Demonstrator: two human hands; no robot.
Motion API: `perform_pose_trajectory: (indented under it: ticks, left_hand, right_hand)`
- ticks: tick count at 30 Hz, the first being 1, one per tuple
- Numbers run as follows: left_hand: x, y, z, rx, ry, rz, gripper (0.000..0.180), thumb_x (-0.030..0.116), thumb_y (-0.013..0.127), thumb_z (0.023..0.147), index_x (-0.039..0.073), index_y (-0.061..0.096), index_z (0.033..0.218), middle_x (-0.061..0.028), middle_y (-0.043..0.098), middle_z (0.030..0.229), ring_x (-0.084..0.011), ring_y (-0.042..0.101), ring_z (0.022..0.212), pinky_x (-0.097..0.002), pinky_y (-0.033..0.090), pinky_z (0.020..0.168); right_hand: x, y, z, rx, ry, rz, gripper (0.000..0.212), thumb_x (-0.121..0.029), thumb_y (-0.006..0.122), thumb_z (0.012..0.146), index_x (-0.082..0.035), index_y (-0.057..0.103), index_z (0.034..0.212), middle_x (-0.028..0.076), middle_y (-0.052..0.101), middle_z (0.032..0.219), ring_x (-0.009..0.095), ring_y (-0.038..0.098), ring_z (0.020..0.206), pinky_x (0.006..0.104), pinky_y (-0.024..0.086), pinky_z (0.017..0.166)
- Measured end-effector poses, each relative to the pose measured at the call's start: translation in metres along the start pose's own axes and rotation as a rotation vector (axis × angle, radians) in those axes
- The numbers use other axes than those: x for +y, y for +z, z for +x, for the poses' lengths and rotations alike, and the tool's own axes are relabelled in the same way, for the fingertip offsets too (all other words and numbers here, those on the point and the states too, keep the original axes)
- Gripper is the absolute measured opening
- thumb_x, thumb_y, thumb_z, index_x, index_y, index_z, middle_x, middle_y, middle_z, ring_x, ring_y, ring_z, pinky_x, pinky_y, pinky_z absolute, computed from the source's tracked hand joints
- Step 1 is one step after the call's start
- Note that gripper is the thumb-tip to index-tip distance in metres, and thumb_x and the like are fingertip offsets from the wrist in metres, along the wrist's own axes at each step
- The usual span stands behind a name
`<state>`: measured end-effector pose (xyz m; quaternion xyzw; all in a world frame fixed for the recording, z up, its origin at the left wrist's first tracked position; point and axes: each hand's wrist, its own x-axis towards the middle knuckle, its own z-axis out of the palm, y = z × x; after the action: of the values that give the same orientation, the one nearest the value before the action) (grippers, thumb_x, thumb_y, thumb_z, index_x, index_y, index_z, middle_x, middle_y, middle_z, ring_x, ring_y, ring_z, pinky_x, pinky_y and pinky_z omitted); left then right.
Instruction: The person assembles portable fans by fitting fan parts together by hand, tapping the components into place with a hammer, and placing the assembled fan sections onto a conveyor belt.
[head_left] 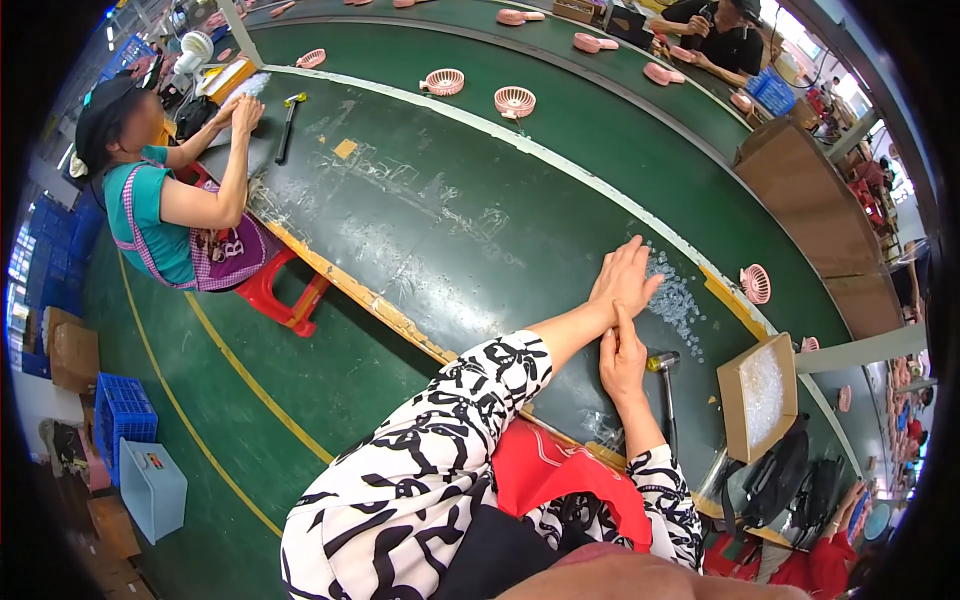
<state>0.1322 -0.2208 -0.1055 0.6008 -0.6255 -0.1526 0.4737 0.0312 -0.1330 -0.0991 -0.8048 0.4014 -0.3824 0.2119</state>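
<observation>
My left hand [625,275] reaches palm down over the dark worktable [400,240], its fingers stretched out and holding nothing. Beside its fingertips and thumb is a scatter of small clear plastic pieces [675,305]. My right hand [625,360] is nearer to me, with a fingertip against my left wrist; its fingers are extended and nothing shows in them. Just right of it lies a hammer [664,363] with a yellowish head and dark handle. Farther right, a cardboard box [733,412] holds many clear pieces.
A green conveyor [590,135] runs beyond the table's white rail, carrying pink round grilles [515,101]. Left, a co-worker [165,210] sits on a red stool [285,295], with another hammer [287,130] nearby. A black bag [775,475] lies right of the table.
</observation>
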Motion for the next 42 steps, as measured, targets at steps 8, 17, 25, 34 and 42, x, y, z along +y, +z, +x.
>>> perform_pose_trajectory:
  ticks: [8, 17, 25, 34, 42]
  left_hand:
    - [-0.022, 0.004, -0.002, 0.29, -0.05, -0.283, 0.037, 0.01, 0.066, 0.086, -0.005, 0.054, 0.119, -0.024, 0.054, 0.13, -0.0384, 0.059, 0.111, -0.0415, 0.051, 0.092]
    - [-0.073, -0.063, 0.036, 0.381, 0.18, -0.151, 0.031, -0.003, 0.062, 0.079, -0.001, 0.06, 0.11, -0.0195, 0.058, 0.117, -0.0361, 0.059, 0.107, -0.0395, 0.051, 0.09]
    - [-0.16, -0.117, 0.114, 0.53, 0.074, 0.163, 0.024, 0.0, 0.062, 0.081, -0.003, 0.064, 0.104, -0.0228, 0.062, 0.114, -0.0401, 0.059, 0.109, -0.0445, 0.048, 0.096]
    - [-0.177, -0.124, 0.174, 0.177, 0.071, 0.384, 0.044, 0.003, 0.065, 0.082, 0.006, 0.057, 0.125, -0.0162, 0.049, 0.142, -0.0388, 0.059, 0.109, -0.0477, 0.048, 0.095]
    - [-0.175, -0.12, 0.18, 0.175, 0.121, 0.302, 0.021, 0.013, 0.074, 0.081, -0.001, 0.068, 0.096, -0.0191, 0.065, 0.095, -0.0373, 0.064, 0.087, -0.0442, 0.052, 0.077]
  right_hand:
    - [0.009, 0.001, -0.004, 0.107, 0.196, 0.036, 0.036, -0.01, 0.06, 0.095, 0.002, 0.052, 0.128, 0.011, 0.062, 0.078, 0.022, 0.061, 0.062, 0.0339, 0.05, 0.061]
    - [0.01, 0.001, 0.003, 0.055, 0.105, -0.028, 0.019, -0.005, 0.062, 0.089, 0.002, 0.063, 0.106, 0.012, 0.058, 0.079, 0.024, 0.058, 0.064, 0.0345, 0.047, 0.06]
    - [-0.003, -0.004, 0.002, -0.011, 0.157, 0.005, 0.019, -0.003, 0.064, 0.086, 0.001, 0.063, 0.105, 0.01, 0.055, 0.075, 0.021, 0.053, 0.057, 0.0333, 0.043, 0.053]
    - [-0.009, -0.009, 0.004, -0.041, 0.154, 0.039, 0.018, -0.003, 0.066, 0.085, 0.001, 0.064, 0.103, 0.011, 0.057, 0.075, 0.022, 0.055, 0.055, 0.0331, 0.045, 0.05]
    - [-0.005, -0.006, 0.005, -0.008, 0.172, 0.019, 0.017, -0.002, 0.065, 0.085, 0.0, 0.064, 0.101, 0.013, 0.06, 0.079, 0.027, 0.06, 0.059, 0.0367, 0.048, 0.053]
